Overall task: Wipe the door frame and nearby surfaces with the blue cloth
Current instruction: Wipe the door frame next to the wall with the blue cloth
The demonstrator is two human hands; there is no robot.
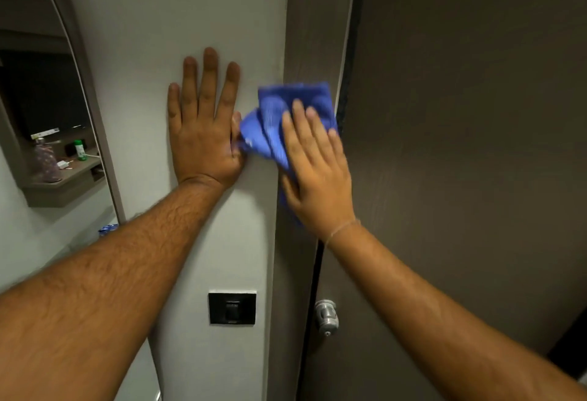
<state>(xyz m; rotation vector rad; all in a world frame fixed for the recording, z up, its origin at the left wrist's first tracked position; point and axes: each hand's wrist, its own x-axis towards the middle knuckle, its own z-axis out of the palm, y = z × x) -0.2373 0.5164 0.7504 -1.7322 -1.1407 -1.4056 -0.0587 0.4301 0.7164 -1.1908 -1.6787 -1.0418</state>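
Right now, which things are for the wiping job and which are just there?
For the job: blue cloth under the right hand; door frame; white wall, left hand flat on it.
Just there: black switch; door knob; green bottle on a shelf.

Pale wall [143, 51], black switch plate [232, 308], brown door [460, 114], silver knob [326, 316], perhaps a mirror [38, 99] left.

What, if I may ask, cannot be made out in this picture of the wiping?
1. Head view: the frame patch under the cloth and right hand is hidden.
2. Head view: the cloth is motion-blurred; its folds are unclear.
3. Head view: items on the shelf at left are too small to identify.
4. Head view: the door below the knob is cut by the bottom edge.
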